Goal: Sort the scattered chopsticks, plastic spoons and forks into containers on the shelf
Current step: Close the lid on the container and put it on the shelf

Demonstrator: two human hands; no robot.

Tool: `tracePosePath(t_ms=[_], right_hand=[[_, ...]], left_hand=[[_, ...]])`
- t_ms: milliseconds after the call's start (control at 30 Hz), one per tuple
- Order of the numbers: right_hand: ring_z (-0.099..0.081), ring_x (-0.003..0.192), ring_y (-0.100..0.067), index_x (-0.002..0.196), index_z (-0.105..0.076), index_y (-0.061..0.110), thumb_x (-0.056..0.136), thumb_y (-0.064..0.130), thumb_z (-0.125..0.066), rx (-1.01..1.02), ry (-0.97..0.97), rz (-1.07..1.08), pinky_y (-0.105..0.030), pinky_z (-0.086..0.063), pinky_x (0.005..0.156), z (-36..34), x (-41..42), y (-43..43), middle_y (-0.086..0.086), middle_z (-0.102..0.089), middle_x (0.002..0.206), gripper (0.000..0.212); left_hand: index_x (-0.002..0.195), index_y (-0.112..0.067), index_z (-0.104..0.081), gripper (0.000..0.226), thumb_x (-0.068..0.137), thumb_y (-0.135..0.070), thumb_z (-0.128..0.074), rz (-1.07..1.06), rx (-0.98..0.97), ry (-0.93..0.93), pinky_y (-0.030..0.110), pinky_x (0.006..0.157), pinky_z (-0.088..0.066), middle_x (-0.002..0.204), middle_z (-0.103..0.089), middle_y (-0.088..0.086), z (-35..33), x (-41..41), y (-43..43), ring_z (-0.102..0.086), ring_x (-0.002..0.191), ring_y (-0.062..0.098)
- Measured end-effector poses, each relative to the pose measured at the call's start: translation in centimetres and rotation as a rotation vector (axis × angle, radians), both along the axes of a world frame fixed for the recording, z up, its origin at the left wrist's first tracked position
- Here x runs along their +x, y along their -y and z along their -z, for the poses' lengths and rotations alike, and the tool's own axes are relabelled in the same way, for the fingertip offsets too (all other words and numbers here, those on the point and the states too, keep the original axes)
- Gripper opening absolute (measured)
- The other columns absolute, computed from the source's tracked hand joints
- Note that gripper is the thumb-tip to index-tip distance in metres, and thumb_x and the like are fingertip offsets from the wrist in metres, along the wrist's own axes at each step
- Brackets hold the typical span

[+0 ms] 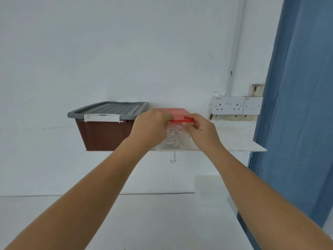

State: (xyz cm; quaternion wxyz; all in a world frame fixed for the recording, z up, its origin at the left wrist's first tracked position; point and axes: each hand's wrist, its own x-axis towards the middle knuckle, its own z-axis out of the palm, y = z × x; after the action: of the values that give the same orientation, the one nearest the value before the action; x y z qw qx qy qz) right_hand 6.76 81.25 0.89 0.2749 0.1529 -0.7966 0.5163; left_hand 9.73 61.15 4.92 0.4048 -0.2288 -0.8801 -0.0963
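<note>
Well, we see two containers on the white shelf (pixel 234 139) against the wall. On the left stands a brown bin (pixel 106 134) with its grey lid (pixel 111 109) on and a white latch (pixel 101 117) at the front edge. Its walls are opaque, so we cannot tell what is inside.

Just beside it, to the right, stands the clear container (pixel 173 139) with a red lid (pixel 178 113) on top, close to the shelf's front edge. Through its wall we make out pale, curved plastic pieces (pixel 172 138) heaped together. They are too blurred for us to tell spoons from forks, or which way their handles point. The red lid lies roughly flat, its front rim running left to right, in line with the shelf's front edge.

Both hands are at that rim. The left hand (pixel 151 127) covers the container's upper left corner, fingers curled in to grip the lid's front edge. The right hand (pixel 201 130) pinches the lid's front right corner between thumb and bent fingers. The two hands are near each other, with a short stretch of red rim showing between them.

A double wall socket (pixel 228 105) sits above the shelf's right end, a blue curtain (pixel 297 105) hangs at the far right, and a white tabletop (pixel 153 222) lies below the forearms.
</note>
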Motion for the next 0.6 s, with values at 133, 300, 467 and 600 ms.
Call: tracePosePath(t_ms=[133, 300, 467, 600], right_hand=[[-0.069, 0.106, -0.006, 0.119, -0.071, 0.036, 0.095, 0.026, -0.073, -0.059, -0.044, 0.005, -0.04, -0.055, 0.1, 0.7, 4.9, -1.4, 0.012, -0.075, 0.109, 0.025], [-0.067, 0.114, -0.004, 0.122, -0.07, 0.038, 0.095, 0.026, -0.073, -0.082, -0.086, 0.025, -0.04, -0.055, 0.103, 1.7, 11.2, -2.3, 0.016, -0.073, 0.117, 0.03], [-0.068, 0.114, -0.009, 0.128, -0.069, 0.032, 0.091, 0.036, -0.069, -0.083, -0.133, 0.05, -0.03, -0.057, 0.095, 4.0, 18.6, -2.0, 0.015, -0.074, 0.119, 0.037], [-0.071, 0.109, -0.008, 0.124, -0.071, 0.033, 0.09, 0.031, -0.07, -0.063, -0.143, 0.04, -0.017, -0.054, 0.092, 7.2, 24.2, -2.2, 0.019, -0.074, 0.119, 0.035]], left_hand=[[0.111, -0.015, -0.069, 0.018, 0.094, -0.009, -0.066, 0.231, 0.67, -0.139, 0.03, 0.093, -0.049, 0.116, -0.066, -0.002, 5.7, 5.7, 0.2, -0.061, 0.11, 0.016], [0.137, -0.024, -0.05, 0.067, 0.086, -0.061, -0.072, 0.528, 1.6, 1.062, 0.057, 0.088, -0.061, 0.13, -0.064, 0.011, 7.9, 9.6, -0.4, -0.071, 0.111, 0.028], [0.136, -0.03, -0.065, 0.071, 0.081, -0.075, -0.064, 0.656, 1.555, 1.334, 0.063, 0.093, -0.056, 0.129, -0.069, 0.019, 7.8, 11.9, 0.2, -0.072, 0.109, 0.044], [0.129, -0.034, -0.071, 0.062, 0.082, -0.074, -0.067, 0.688, 1.465, 1.396, 0.055, 0.091, -0.057, 0.127, -0.072, 0.014, 11.2, 16.2, 1.9, -0.07, 0.115, 0.039]])
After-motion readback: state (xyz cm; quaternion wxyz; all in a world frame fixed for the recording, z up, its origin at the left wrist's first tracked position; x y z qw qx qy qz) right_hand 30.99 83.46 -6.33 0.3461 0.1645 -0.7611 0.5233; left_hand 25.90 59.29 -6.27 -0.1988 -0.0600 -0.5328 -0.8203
